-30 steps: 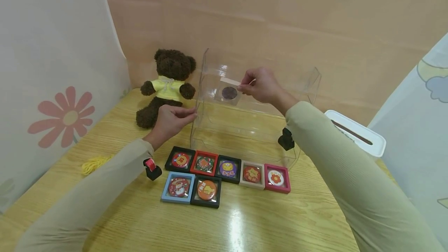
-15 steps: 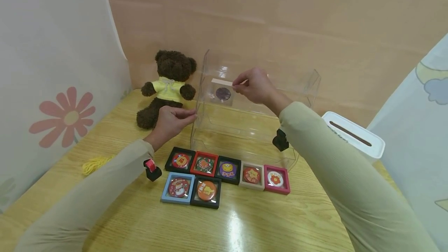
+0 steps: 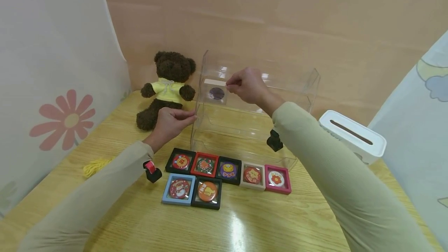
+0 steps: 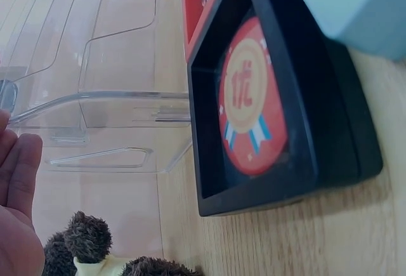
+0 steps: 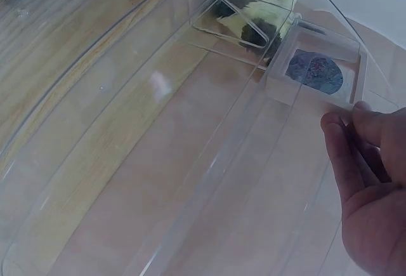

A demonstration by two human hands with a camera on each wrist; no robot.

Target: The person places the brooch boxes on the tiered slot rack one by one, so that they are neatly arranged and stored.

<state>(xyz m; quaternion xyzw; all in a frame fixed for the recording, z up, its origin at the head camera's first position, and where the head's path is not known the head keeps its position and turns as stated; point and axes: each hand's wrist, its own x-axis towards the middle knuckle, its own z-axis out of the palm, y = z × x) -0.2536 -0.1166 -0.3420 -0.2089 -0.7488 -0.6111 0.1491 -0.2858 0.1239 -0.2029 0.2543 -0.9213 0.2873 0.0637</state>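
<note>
A clear tiered display stand [image 3: 245,109] stands on the wooden table. My left hand [image 3: 169,124] is at its left side, thumb and fingertips pinching the edge of the side panel. My right hand [image 3: 247,84] pinches the right edge of a pale square frame [image 3: 216,93] at the left end of the top tier. A dark round badge [image 5: 315,72] shows inside that frame in the right wrist view. In front of the stand lie several framed badges in two rows, among them a black frame [image 4: 304,124] with a red badge, close to my left wrist.
A brown teddy bear [image 3: 169,88] in a yellow top sits left of the stand. Yellow cord [image 3: 96,167] lies at the table's left. To the right, behind my right forearm, is a white tissue box [image 3: 353,133]. A peach backdrop [image 3: 280,18] hangs behind.
My right hand has moved left along the top tier with the pale frame, bringing it to the stand's left end. The left hand has stayed at the side panel.
</note>
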